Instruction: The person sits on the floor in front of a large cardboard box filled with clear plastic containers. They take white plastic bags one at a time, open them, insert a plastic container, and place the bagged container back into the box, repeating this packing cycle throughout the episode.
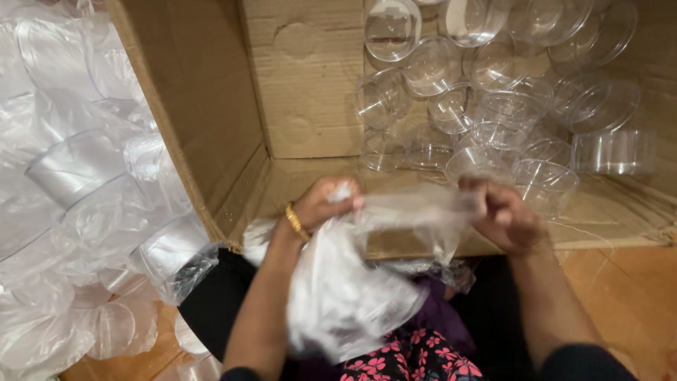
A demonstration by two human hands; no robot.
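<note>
I had both hands low over my lap, just in front of the open box [211, 141]. My left hand [321, 204] was clenched on one end of a thin clear plastic bag [345, 289], and my right hand [504, 215] was clenched on the other end, so a blurred strip of film stretched taut between the two fists. Most of the bag hung down from the left hand over my dark, flowered clothes. I could not tell whether anything was inside it; the film was too hazy and smeared.

A bangle [295, 222] sat on my left wrist.

Inside the box, a loose heap of clear cups [493, 106] lay toward the right and back, some on their sides, some mouth-up. The nearest ones sat just behind my right hand without touching it. The left part of the box floor was bare cardboard.

Off to the left, outside the box wall, lay a pile of bagged cups [84, 190], stacked in sleeves and wrapped in film, reaching down to the wooden floor [627, 296].

As I judged it, the work stood partway: a fair number of cups were loose in the box, the bag in my hands was being pulled apart, and many wrapped stacks on the left remained untouched.
</note>
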